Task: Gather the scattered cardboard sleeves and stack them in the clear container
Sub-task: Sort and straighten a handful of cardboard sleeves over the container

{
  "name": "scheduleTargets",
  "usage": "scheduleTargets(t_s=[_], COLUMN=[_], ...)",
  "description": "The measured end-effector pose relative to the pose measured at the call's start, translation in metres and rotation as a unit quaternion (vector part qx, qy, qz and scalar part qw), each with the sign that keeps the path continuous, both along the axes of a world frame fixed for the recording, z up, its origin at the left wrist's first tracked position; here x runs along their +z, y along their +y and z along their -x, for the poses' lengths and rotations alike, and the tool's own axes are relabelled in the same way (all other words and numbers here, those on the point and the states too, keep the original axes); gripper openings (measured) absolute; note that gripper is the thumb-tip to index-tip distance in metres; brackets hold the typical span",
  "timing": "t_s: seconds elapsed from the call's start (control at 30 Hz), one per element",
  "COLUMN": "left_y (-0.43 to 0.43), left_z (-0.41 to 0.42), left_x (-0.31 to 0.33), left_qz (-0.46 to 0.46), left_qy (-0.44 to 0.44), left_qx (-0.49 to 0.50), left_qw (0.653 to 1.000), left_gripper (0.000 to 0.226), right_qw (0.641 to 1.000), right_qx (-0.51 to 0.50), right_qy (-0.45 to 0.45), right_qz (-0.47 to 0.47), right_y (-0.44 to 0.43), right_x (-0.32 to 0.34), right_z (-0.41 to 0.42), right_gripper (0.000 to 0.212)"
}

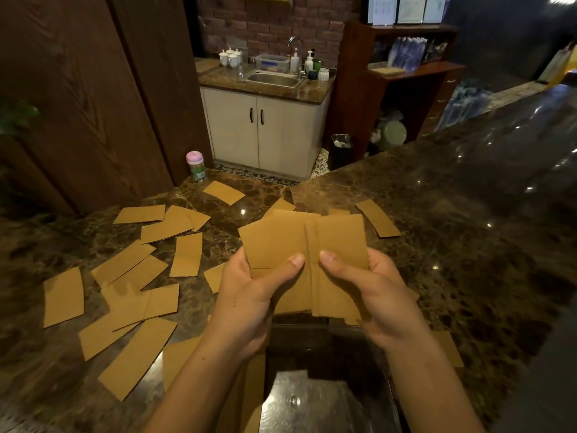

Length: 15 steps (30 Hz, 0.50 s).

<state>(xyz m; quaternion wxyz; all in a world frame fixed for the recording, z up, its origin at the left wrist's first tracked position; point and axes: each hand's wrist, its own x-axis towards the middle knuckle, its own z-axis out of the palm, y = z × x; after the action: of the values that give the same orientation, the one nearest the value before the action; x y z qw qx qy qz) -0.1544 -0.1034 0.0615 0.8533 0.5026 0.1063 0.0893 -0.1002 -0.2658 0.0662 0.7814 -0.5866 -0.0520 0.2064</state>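
Dark marble counter [452, 245] in a café-like room, with sink [273, 79] and white cabinet [265, 132] far off at 12 o'clock. At centre, a sheaf of cardboard sleeves [281, 239] pinched from both sides: left hand [249, 295] gripping its left half, thumb on top; right hand [374, 295] gripping the right half likewise. Held just above the clear container [299, 398], at 6 o'clock between the forearms. Many loose sleeves [137, 307] lying flat from 8 to 10 o'clock, a few more at 11 and 1 o'clock.

Likely step: squaring the sheaf before lowering it in. Best done by tapping the lower edges level, sliding the two fanned halves into one pile, then setting it flat against one wall, thumbs released last. Worth avoiding: a slack pinch, letting smooth card splay.

Clear container: seemingly nothing stacked inside, only a glossy bare floor; hard to be sure. Black bin [341, 150] on the floor at 12 o'clock, pale liner inside, contents unreadable. Pink-lidded jar [195, 165] at 11 o'clock, closed.
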Motion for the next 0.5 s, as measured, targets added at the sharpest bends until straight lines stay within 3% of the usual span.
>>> scheduleTargets(t_s=[0.23,0.33,0.43,0.5], left_y=[-0.002,0.0,-0.006,-0.011], left_z=[0.0,-0.002,-0.003,-0.003], left_x=[-0.006,-0.014,-0.014,-0.012], left_qz=[-0.105,-0.196,-0.218,-0.19], left_qy=[-0.014,-0.015,-0.033,-0.029], left_qx=[0.077,0.106,0.036,-0.012], left_qw=[0.991,0.975,0.975,0.981], left_gripper=[0.039,0.032,0.029,0.038], right_qw=[0.997,0.97,0.935,0.94], right_qx=[-0.026,-0.088,-0.129,-0.106], right_qy=[-0.057,-0.162,-0.234,-0.238], right_qz=[0.051,0.159,0.235,0.219], right_y=[0.004,0.007,0.014,0.021], right_x=[-0.003,-0.007,-0.007,-0.008], right_z=[0.001,0.004,0.011,0.015], right_gripper=[0.02,0.014,0.004,0.006])
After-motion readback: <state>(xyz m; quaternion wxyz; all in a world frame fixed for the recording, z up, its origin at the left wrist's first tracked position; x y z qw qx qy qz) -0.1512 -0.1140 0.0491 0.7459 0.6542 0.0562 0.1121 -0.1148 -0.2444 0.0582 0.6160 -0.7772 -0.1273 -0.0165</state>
